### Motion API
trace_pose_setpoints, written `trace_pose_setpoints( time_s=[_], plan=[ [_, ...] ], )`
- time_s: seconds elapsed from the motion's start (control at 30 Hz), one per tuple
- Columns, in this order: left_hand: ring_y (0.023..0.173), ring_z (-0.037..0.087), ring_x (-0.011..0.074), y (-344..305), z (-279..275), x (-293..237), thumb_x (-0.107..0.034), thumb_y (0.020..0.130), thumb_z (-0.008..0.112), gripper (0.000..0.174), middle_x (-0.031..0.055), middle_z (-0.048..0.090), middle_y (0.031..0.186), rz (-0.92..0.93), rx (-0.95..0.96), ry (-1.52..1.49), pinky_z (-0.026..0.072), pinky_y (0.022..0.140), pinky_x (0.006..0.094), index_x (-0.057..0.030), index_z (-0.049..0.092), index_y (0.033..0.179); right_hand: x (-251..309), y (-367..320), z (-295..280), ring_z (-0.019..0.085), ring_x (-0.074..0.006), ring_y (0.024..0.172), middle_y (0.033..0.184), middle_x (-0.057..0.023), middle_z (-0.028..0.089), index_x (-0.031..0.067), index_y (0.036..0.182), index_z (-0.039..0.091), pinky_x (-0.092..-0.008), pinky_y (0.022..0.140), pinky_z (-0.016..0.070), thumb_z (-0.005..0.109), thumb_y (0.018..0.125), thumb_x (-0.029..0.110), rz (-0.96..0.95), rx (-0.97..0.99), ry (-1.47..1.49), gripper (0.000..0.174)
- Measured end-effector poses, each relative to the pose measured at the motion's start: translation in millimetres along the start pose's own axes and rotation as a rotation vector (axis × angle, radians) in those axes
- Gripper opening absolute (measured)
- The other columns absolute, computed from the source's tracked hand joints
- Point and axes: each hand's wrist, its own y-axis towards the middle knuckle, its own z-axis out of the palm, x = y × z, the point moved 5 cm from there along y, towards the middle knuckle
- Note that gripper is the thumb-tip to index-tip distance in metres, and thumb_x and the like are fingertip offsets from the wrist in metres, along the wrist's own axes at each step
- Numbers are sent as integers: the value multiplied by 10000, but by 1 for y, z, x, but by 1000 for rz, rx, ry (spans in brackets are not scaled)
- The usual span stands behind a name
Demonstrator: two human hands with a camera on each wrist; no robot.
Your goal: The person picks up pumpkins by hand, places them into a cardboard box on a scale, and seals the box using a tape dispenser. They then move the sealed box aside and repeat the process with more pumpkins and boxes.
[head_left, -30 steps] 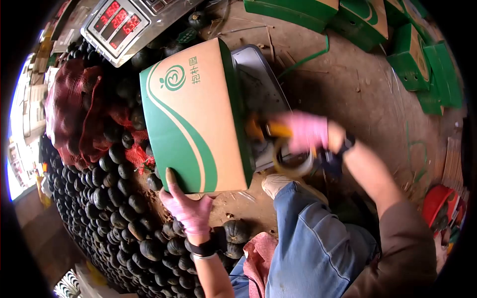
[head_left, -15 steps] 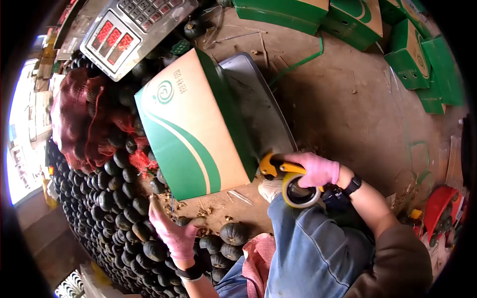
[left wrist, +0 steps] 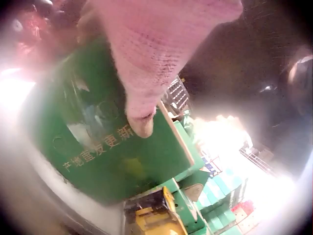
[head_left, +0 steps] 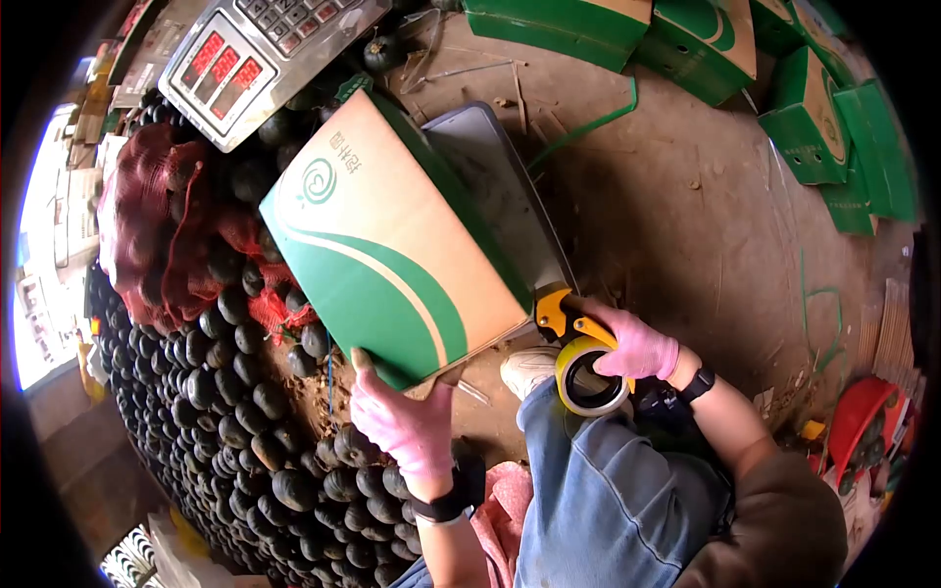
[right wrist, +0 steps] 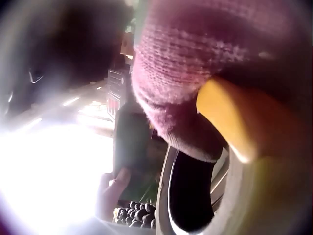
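A closed green and tan carton (head_left: 392, 245) sits tilted on the grey scale platform (head_left: 490, 167). The pink-gloved left hand (head_left: 404, 421) touches its near lower corner, thumb against the carton; in the left wrist view that thumb lies on the green side (left wrist: 98, 142). The gloved right hand (head_left: 635, 343) grips a yellow tape dispenser (head_left: 554, 314) with a tape roll (head_left: 591, 377), its head close to the carton's right corner. In the right wrist view, the right hand's fingers (right wrist: 171, 107) curl by the yellow handle (right wrist: 225, 117).
Many dark green squashes (head_left: 235, 392) cover the floor at left, beside a red mesh sack (head_left: 162, 225). The scale's display (head_left: 221, 73) stands at upper left. More green cartons (head_left: 701, 49) lie at upper right, and a red basin (head_left: 863, 421) at far right.
Since half a second ago, the left hand has moved right and up against the carton, which has turned slightly. A second ago the blurred dispenser was higher, beside the carton's side.
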Motion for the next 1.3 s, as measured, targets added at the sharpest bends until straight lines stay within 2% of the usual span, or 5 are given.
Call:
trace_pose_setpoints(
  time_s=[0.17, 0.33, 0.6, 0.97, 1.3],
  plan=[
    [1120, 617, 444, -27, 8, -27, -255, 637, 971, 1103, 252, 614, 1245, 288, 333, -501, 496, 983, 464, 46, 356, 1501, 10, 14, -56, 605, -178, 1109, 1324, -104, 604, 39, 1583, 330, -318, 983, 496, 616, 713, -84, -148, -329, -93, 924],
    [1142, 545, 370, 73, -5, -63, -679, 858, 631, 729, 174, 565, 1276, 747, -51, 46, 401, 1012, 563, -233, 588, 1433, 74, 74, -107, 593, -151, 855, 1104, -79, 625, 22, 1576, 338, -286, 799, 518, 630, 688, -92, -51, -391, -155, 942],
    [1460, 271, 548, 101, 22, -128, -695, 826, 628, 992, 321, 242, 1617, 472, 211, 94, 261, 1025, 815, -121, 339, 1582, 38, 16, -31, 605, -263, 1262, 1374, -127, 626, 110, 1551, 403, -386, 1055, 490, 754, 728, 41, -87, -92, -387, 898],
    [1513, 247, 377, 235, 37, -162, -531, 729, 759, 1018, 139, 353, 1588, 194, 385, -195, 231, 1096, 810, -130, 343, 1567, 106, 70, 34, 664, -348, 827, 944, -112, 631, 198, 1125, 715, -423, 713, 569, 765, 710, 140, -444, 41, -1097, 422],
    [1327, 496, 230, 16, 3, -82, -186, 772, 659, 317, 17, 624, 1175, 1203, 399, -559, 212, 1196, 676, -154, 657, 1087, 271, -24, 14, 669, -315, 914, 1086, -151, 627, 114, 1220, 696, -378, 801, 547, 804, 616, 3, -590, -194, -1271, 623]
  ],
)
